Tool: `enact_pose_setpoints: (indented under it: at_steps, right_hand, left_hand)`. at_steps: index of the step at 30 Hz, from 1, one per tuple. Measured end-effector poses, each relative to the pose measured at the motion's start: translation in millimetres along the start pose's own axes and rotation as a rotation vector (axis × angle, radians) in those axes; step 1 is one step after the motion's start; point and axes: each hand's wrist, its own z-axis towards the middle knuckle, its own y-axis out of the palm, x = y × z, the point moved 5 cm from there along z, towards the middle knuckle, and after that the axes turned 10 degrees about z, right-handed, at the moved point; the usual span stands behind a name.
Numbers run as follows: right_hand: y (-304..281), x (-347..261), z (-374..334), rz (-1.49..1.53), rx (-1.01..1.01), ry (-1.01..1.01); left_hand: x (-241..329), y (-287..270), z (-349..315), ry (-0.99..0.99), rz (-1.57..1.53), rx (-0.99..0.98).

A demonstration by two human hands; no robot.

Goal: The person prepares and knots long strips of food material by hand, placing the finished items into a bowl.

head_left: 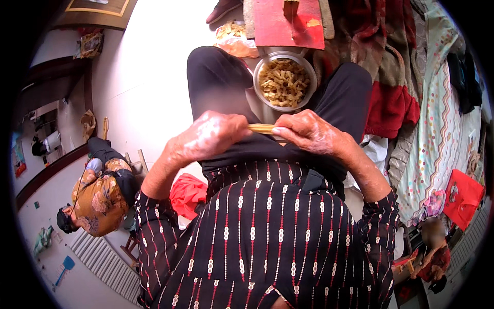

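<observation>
Between my two closed hands stretches a short, yellowish-tan, band-like strip (262, 128), held level above my lap. My left hand (218, 134) is wrapped round its left end, and my right hand (309, 133) pinches the right end with thumb and fingers. Only the middle part of the strip shows; my fingers cover both ends. Just beyond my hands, between my knees, stands a round pale metal bowl (312, 82). It is full of tan, twisted pieces (284, 83) of similar colour.
Past the bowl is a red board (267, 31) with a wooden block (290, 7). A plastic bag (242, 49) of tan pieces lies beside it. Red cloth (188, 194) lies at my left; a bed with bedding (437, 129) stands right. Other people (105, 193) sit nearby.
</observation>
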Motion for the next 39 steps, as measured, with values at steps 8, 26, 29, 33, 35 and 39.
enact_pose_setpoints:
  at_steps: [8,26,29,33,35,39]
  right_hand:
    - [-16.7,-33.7,21.3,0.053,0.305,-0.245]
    - [-4.0,19.9,3.1,0.585,0.456,0.259]
    - [1.0,28.6,1.1,0.682,0.527,0.239]
    - [1.4,20.6,-0.2,0.722,0.577,0.159]
    - [-0.7,17.3,1.8,0.714,0.618,0.106]
    - [-5.8,12.7,0.5,0.563,0.589,0.046]
  left_hand:
    - [-38.5,-46.0,-13.6,-0.252,-1.117,0.56]
    - [18.2,19.3,40.4,0.157,0.144,0.447]
    - [20.9,20.3,39.9,0.223,0.237,0.531]
    - [24.1,11.6,31.1,0.312,0.23,0.8]
    - [20.0,9.3,27.9,0.329,0.107,0.916]
    - [-5.7,31.1,22.1,-0.158,-0.841,0.875]
